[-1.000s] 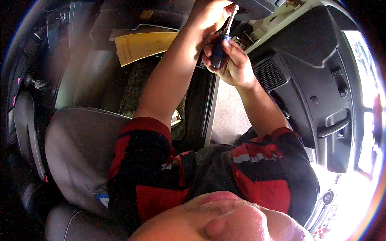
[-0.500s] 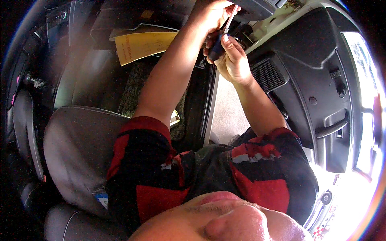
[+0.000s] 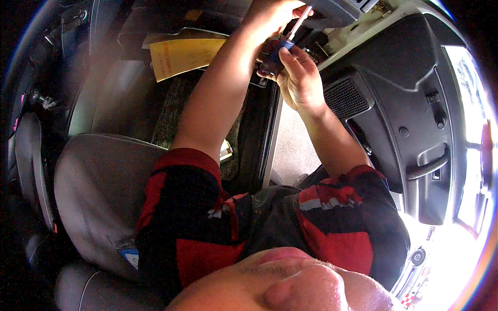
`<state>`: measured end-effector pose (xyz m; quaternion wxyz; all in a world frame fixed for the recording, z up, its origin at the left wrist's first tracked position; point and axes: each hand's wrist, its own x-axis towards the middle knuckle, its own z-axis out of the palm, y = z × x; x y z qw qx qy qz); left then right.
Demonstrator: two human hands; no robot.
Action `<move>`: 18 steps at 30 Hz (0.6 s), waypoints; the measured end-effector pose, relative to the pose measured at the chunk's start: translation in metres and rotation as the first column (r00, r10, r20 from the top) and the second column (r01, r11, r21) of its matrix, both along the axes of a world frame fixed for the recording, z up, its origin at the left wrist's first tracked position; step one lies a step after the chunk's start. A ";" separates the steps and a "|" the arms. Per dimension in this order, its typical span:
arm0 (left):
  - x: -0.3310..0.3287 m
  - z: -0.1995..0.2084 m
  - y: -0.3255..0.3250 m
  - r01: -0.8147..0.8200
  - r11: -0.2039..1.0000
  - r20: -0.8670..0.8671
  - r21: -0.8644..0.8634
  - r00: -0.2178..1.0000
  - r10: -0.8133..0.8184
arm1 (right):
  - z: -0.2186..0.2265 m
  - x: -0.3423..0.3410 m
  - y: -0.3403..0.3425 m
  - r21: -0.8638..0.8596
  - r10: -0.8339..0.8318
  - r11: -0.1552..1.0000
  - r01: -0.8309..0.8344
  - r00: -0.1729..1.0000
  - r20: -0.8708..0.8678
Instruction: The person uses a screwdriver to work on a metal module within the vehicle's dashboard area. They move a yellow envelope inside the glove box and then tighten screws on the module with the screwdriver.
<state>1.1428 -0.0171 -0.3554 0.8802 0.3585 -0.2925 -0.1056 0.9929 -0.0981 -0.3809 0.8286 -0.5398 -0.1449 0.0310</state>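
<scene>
Wearing red and black sleeves (image 3: 197, 228) at bottom of frame, person leaned into car. Grey seat (image 3: 98, 197), smooth and soft, sat lower left. Higher up, right hand (image 3: 298, 78) wrapped shut around blue handle of screwdriver (image 3: 282, 45). Thin shaft ran up and right from that grip, toward dark hard dash panel (image 3: 332, 10) at top. Left hand (image 3: 272, 13) was nearer tip, pressed against panel; its grip could not be told. Yellow paper (image 3: 184, 54) lay upper left. Black plastic door (image 3: 410, 98) with ribbed grille stood right.

Harsh window glare right; left dim, edges warped.
</scene>
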 end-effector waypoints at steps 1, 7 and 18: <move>-0.003 0.003 -0.003 -0.084 0.996 0.015 -0.035 0.996 0.085 | 0.000 0.001 -0.002 0.000 -0.004 1.000 0.004 1.000 -0.001; -0.012 0.011 0.012 -0.078 0.987 0.039 0.140 0.997 0.073 | 0.002 0.007 -0.008 0.006 0.047 0.999 -0.047 0.997 -0.061; -0.009 0.005 0.025 0.215 0.974 0.094 0.073 0.971 -0.221 | 0.007 0.003 -0.005 -0.229 -0.178 0.960 0.158 0.982 -0.069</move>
